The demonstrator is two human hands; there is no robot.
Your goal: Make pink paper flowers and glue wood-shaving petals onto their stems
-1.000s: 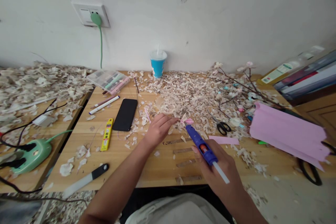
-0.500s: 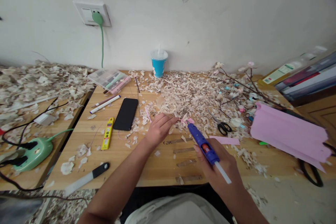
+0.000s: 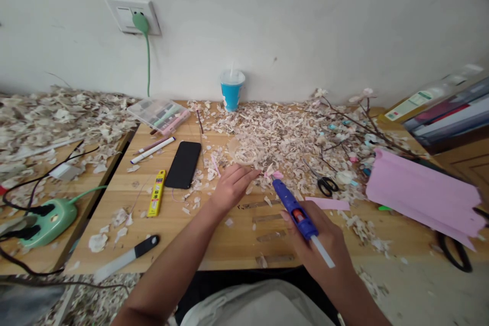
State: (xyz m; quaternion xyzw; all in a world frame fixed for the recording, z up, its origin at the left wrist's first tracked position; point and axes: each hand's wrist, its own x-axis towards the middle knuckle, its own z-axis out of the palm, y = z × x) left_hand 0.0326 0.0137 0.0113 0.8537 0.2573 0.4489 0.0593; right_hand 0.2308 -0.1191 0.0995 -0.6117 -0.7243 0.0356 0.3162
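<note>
Pink piece [image 3: 278, 175] at tip of blue glue gun [image 3: 289, 200], above worktop [image 3: 229, 247].
Clasping gun in right grip [image 3: 321, 232]; cannot tell whether holding anything in left grip [image 3: 232, 188]. Could smear glue on left grip or loose scraps [image 3: 282, 132] through any drift of gun.

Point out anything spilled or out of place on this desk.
Pale, curled, papery scraps lie strewn loosely across the light-brown wooden desk and below its front edge too; the spread looks odd, like uncollected litter.

A pale grey wall [image 3: 324, 25] is at twelve o'clock, a white socket [image 3: 123, 15] at ten, a wooden table [image 3: 227, 249] at six.
</note>
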